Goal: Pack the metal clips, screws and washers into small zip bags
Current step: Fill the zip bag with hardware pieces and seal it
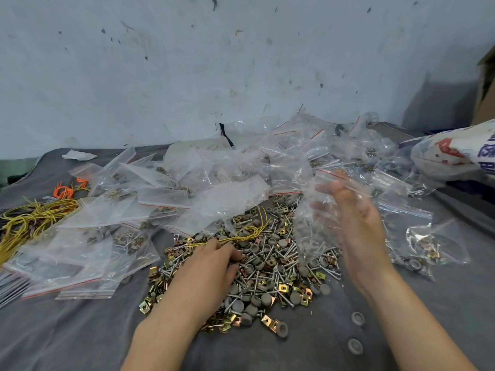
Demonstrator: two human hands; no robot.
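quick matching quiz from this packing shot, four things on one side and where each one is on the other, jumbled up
Things
1. left hand
2. right hand
3. yellow cords
4. two loose grey washers

Places
a. apart from the rest, on the bare cloth
b. holding up a clear zip bag
c. fingers down in the heap of screws and clips
d. bundled at the far left

Pairs: 1-c, 2-b, 3-d, 4-a

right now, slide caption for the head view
Sorting hardware: left hand in the pile of screws, clips and washers, right hand holding a clear zip bag.
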